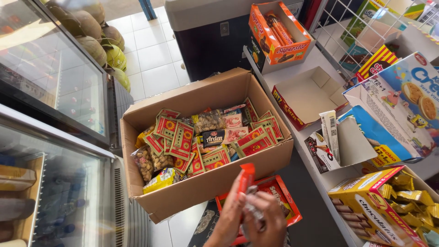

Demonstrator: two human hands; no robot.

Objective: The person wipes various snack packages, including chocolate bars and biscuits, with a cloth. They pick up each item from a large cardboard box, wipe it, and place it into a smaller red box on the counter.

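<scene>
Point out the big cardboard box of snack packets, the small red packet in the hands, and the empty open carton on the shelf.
Cardboard box [201,185], head view: bare front wall.
Red packet [247,176], head view: its upper end, above the fingers.
Empty carton [307,93], head view: bare inner floor.

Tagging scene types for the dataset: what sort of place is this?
Probably a small grocery or snack shop. A glass-door drinks fridge, a cardboard box full of snack packets, and open display cartons of biscuits and chocolates on a white shelf.
</scene>
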